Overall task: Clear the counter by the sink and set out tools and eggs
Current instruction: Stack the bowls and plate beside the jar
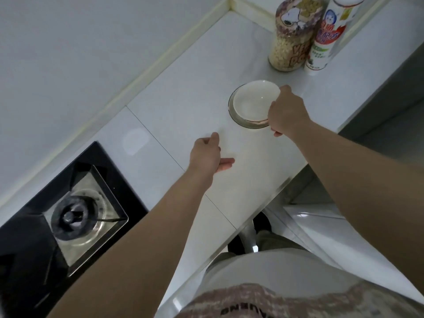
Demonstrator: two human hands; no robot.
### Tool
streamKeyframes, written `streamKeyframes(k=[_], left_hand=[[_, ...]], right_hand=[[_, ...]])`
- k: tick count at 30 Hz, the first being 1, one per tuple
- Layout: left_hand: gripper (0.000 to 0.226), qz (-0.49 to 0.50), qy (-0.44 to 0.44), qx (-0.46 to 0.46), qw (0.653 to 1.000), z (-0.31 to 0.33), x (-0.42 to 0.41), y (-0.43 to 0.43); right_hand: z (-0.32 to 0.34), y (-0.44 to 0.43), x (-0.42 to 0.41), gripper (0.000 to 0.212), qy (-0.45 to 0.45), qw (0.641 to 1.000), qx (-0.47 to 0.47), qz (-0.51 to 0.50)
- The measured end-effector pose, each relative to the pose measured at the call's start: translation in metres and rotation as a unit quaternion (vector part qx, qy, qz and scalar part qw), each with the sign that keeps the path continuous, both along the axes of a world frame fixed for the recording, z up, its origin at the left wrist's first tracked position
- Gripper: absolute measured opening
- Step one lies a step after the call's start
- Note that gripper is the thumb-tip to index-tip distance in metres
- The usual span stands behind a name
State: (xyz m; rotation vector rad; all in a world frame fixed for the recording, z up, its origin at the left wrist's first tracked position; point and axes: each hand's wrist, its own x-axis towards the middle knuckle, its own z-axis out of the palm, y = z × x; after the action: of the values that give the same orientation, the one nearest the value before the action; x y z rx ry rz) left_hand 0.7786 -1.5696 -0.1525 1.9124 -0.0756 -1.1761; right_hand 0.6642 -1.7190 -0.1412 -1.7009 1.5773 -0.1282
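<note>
Shirt (298,301) lettering illegible; right hand (286,111) grips bowl (251,101); Snoopy jar (291,37).

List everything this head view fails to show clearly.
Head view:
Right hand: fingertips hidden under the white dish and behind its own back.
Dark-rimmed plate: mostly covered by the white dish on it.
Spray can, jar: tops cut off by the top edge.
Left hand: contact with the counter cannot be told.
Gas stove: cut off by the left edge.
</note>
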Motion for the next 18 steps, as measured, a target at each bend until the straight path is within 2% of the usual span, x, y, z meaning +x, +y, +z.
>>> streamKeyframes(k=[10, 18], left_hand=[[0.035, 0.024, -0.012, -0.022, 0.999, 0.019, -0.008, 0.017], [0.033, 0.086, -0.013, -0.022, 0.996, 0.025, -0.015, 0.039]], right_hand=[[-0.014, 0.0, 0.006, 0.045, 0.098, 0.991, -0.066, 0.057], [-0.018, 0.003, -0.006, 0.063, 0.184, 0.97, -0.102, 0.124]])
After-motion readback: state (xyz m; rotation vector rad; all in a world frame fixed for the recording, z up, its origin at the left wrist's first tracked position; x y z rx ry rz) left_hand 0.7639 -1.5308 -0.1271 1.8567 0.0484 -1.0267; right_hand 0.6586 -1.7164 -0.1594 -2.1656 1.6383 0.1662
